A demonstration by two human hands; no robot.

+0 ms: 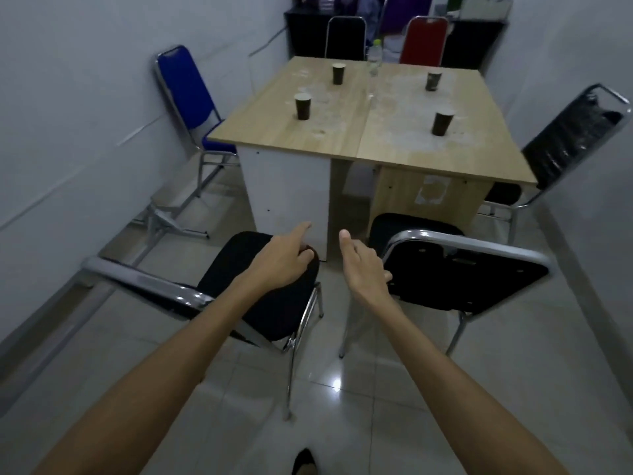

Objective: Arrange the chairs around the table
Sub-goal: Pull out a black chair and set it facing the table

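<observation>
Narrow tiled room, wood table [342, 132] w/ paper cups [303, 106]. Left hand [281, 258] rests loosely curled on left black chair [267, 286] seat, no grip; right hand [364, 269] open, empty, beside right black chair [462, 272]. Risk: hard shove bumps table, tips cups.

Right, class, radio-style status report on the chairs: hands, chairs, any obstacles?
Left hand resting on near-left chair seat. Right hand open, beside near-right chair. Both chairs short of table. Floor between looks clear.

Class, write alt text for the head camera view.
Two bare hands, left hand and right hand, reach over two black chairs facing a wooden table holding four cups; more chairs surround it.
</observation>
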